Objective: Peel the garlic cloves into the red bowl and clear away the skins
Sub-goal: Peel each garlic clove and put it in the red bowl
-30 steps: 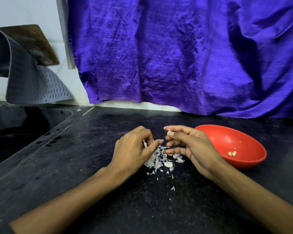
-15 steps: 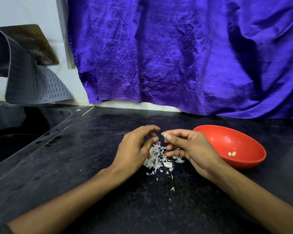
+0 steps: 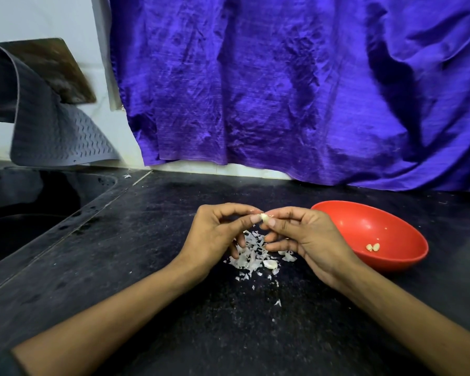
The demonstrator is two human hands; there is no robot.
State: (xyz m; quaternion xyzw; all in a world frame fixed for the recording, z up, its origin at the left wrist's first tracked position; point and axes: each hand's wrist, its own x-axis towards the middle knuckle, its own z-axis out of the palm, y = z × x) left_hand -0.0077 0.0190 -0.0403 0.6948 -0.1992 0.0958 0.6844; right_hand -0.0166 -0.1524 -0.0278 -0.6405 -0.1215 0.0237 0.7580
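Note:
Both hands meet over the dark counter. My right hand (image 3: 304,237) pinches a small pale garlic clove (image 3: 265,217) between thumb and forefinger. My left hand (image 3: 215,234) has its thumb and fingertips on the same clove from the left. Below the hands lies a pile of white garlic skins (image 3: 251,253), with one whole clove (image 3: 271,264) at its near edge. The red bowl (image 3: 375,232) sits just right of my right hand and holds two peeled cloves (image 3: 373,247).
A black sink basin (image 3: 25,213) is sunk into the counter at the left. Behind it a grey perforated mat (image 3: 52,131) and a brown board (image 3: 55,66) lean on the wall. A purple cloth (image 3: 296,90) hangs along the back.
My left hand has risen from the skin pile and its fingertips have come onto the clove in my right hand. The right hand stayed about where it was.

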